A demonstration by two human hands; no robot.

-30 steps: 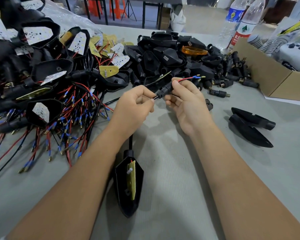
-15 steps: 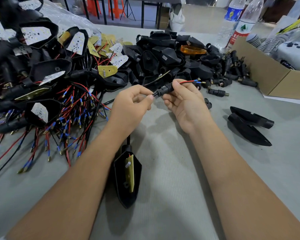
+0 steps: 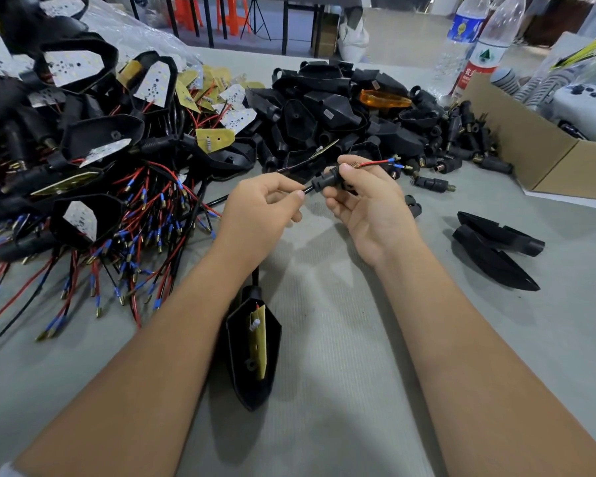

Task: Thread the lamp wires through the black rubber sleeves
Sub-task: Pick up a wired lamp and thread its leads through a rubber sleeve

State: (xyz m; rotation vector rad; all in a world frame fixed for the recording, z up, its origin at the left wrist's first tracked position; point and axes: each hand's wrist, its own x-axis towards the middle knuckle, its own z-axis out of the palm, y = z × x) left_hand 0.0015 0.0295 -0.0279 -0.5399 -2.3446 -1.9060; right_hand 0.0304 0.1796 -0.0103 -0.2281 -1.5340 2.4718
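Both hands worked mid-worktop: the left hand [image 3: 265,208] pinched the black cable, the right hand [image 3: 369,204] gripped the rubber sleeve [image 3: 327,179], red wires [image 3: 375,163] already emerging beyond. Best feed steadily, sleeve held straight. Far bottle labels [image 3: 475,68] were unreadable.

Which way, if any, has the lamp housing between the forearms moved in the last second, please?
Yes: the lamp housing slid slightly farther away, up the picture, judged against the black shells at right.
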